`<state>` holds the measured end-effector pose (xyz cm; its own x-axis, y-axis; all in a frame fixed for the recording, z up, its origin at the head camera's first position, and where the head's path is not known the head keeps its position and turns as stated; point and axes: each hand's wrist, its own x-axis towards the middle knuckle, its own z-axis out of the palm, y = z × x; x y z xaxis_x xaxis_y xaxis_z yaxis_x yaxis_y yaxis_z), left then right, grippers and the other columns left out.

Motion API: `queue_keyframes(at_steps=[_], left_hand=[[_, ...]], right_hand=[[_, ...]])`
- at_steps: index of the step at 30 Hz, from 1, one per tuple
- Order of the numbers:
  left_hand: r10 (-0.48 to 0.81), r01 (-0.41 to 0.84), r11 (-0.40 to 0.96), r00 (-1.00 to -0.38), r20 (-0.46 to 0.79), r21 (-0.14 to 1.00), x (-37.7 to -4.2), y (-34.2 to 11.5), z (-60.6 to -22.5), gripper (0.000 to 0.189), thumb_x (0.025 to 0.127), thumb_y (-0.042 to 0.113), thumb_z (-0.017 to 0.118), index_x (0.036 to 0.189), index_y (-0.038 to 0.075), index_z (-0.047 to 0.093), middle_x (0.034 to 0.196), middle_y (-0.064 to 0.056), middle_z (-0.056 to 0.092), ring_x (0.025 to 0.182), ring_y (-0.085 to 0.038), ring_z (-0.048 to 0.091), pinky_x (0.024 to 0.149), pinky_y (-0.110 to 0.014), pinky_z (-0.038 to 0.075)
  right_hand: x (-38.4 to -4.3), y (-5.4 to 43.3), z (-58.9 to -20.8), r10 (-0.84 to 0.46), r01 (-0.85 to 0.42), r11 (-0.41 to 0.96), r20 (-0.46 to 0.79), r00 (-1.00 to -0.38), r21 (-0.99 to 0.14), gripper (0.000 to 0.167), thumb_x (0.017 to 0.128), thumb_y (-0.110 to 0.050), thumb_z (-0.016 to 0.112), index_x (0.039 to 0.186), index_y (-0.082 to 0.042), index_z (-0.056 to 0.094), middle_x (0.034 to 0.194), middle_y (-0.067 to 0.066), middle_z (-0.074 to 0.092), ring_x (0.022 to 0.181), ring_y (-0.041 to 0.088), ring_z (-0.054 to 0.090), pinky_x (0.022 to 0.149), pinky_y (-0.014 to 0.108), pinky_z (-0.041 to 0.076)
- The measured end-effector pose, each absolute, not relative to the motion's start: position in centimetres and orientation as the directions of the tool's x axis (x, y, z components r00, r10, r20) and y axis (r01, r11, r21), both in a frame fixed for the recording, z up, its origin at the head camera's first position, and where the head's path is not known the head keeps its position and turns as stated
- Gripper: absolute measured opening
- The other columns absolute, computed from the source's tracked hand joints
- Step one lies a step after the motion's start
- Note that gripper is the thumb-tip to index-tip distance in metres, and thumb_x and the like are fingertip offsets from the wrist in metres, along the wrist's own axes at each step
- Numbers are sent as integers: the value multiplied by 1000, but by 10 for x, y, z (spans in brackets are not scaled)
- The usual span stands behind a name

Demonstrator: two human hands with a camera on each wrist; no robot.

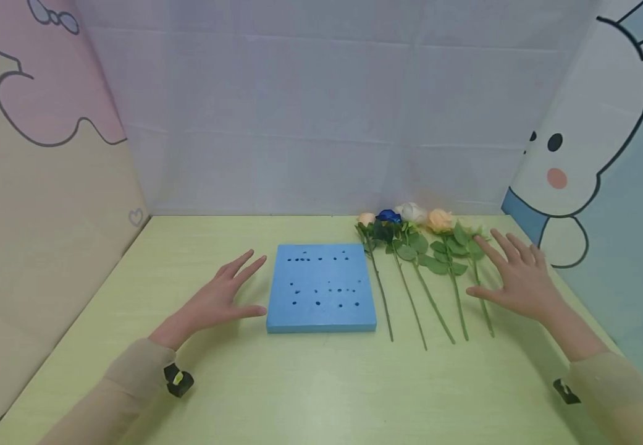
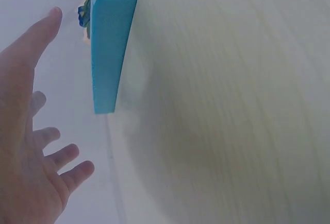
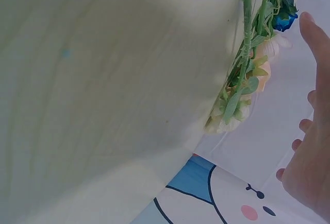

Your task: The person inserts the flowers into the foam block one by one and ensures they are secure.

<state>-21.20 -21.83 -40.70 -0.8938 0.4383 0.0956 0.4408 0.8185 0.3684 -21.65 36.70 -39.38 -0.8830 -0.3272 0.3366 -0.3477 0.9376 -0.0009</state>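
Note:
My left hand [image 1: 223, 296] hovers over the table just left of a blue foam block [image 1: 321, 318], its fingers spread and holding nothing. Small dark holes in uneven rows dot the block's top. In the left wrist view the block's side [image 2: 109, 49] shows beyond the thumb. Several roses with long green stems lie to the block's right: a dark blue rose [image 1: 389, 216], a white rose [image 1: 411, 212], a peach rose [image 1: 440, 220] and others. Above the rightmost stem, my right hand [image 1: 521, 281] is held with fingers apart, nothing in it; its fingertips overlap the leaves [image 1: 460, 235] in the head view.
The pale yellow-green table [image 1: 321, 395] spreads under everything. A white cloth [image 1: 321, 117] hangs behind its far edge. Cartoon-printed panels stand along the left side [image 1: 49, 185] and the right side [image 1: 627, 247]. Each sleeve carries a small black wrist device [image 1: 178, 380].

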Motion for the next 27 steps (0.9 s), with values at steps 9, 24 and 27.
queue_keyframes(at_steps=[9, 24, 27], left_hand=[[396, 339, 771, -918, 12, 539, -207, -206, -409, 104, 79, 56, 76, 159, 24, 19, 158, -12, 33, 124, -30, 58, 93, -46, 53], [357, 252, 720, -934, -33, 646, -205, -191, -420, 107, 76, 44, 83, 157, 8, 23, 153, -16, 43, 104, -21, 59, 78, -27, 52], [351, 237, 713, -936, -42, 660, -205, -190, -422, 107, 76, 42, 84, 157, 7, 24, 153, -17, 43, 102, -20, 60, 78, -27, 51]], right_hand=[[-221, 368, -399, -303, -333, 941, 274, -913, -68, 114, 74, -59, 77, 160, -21, 13, 162, 20, 21, 137, 52, 28, 97, 74, 24], [-226, 370, -404, -237, -264, 927, 129, -963, -266, 118, 75, -52, 81, 160, -11, 9, 158, 30, 23, 133, 62, 25, 92, 81, 25], [-228, 371, -406, -227, -247, 917, 98, -969, -314, 118, 74, -49, 82, 158, -4, 12, 154, 35, 24, 133, 64, 24, 96, 80, 24]])
